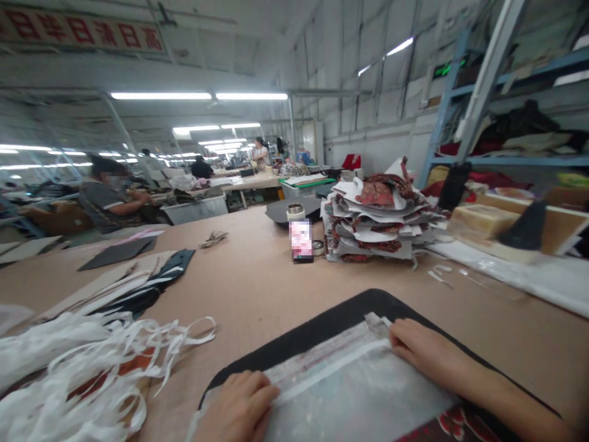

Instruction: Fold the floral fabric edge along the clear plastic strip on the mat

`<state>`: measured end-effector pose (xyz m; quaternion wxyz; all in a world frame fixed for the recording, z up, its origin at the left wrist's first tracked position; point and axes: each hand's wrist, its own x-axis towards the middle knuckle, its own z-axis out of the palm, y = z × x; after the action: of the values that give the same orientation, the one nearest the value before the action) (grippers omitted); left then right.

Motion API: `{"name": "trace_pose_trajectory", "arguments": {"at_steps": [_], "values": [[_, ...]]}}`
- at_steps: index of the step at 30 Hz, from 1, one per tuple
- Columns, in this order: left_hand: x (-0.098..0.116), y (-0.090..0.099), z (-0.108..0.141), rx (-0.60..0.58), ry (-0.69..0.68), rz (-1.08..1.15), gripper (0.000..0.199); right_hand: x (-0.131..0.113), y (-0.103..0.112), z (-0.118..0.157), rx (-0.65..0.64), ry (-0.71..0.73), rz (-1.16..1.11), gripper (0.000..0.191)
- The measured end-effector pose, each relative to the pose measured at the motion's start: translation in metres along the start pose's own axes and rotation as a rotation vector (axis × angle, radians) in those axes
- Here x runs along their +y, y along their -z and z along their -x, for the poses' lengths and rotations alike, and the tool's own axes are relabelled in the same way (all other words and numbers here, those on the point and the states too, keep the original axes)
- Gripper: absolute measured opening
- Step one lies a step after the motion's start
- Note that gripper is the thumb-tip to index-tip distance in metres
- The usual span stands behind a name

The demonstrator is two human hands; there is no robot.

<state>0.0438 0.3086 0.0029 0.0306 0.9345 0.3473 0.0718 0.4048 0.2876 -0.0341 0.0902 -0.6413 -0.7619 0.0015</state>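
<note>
Long workshop hall under strip lights, broad tan bench (257,288) in front. Near edge: black mat (322,328), carrying a translucent white sheet (363,393) with a narrow white strip (331,362) along its upper edge. Left hand (242,408) flat, fingers together, pressing the strip's near end; right hand (426,353) likewise flat on its far end. Far left, loose white tapes (83,374); further back, stacked printed fabric pieces (380,215) and a small flask (301,236).

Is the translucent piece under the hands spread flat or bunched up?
Spread flat. The translucent fabric piece lies smooth on the black mat, left hand and right hand pressing its white strip edge.
</note>
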Motion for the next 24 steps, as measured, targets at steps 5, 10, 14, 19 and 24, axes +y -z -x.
{"name": "trace_pose_trajectory", "arguments": {"at_steps": [5, 10, 14, 19, 24], "values": [[0.033, -0.013, -0.062, -0.030, -0.063, 0.207, 0.023, 0.013, -0.021, 0.004, 0.297, 0.215, 0.202, 0.017], [0.057, -0.031, -0.114, 0.082, -0.037, 0.321, 0.027, 0.008, -0.019, 0.027, 0.502, 0.316, 0.235, 0.021], [0.072, -0.047, -0.140, 0.024, 0.023, 0.350, 0.015, 0.000, -0.007, 0.034, 0.517, 0.333, 0.203, 0.018], [0.075, -0.058, -0.149, 0.008, -0.052, 0.284, 0.014, -0.005, -0.009, 0.021, 0.362, 0.241, 0.014, 0.018], [0.082, -0.061, -0.142, 0.007, -0.179, 0.113, 0.021, -0.003, -0.013, 0.008, 0.231, 0.166, -0.145, 0.022]]}}
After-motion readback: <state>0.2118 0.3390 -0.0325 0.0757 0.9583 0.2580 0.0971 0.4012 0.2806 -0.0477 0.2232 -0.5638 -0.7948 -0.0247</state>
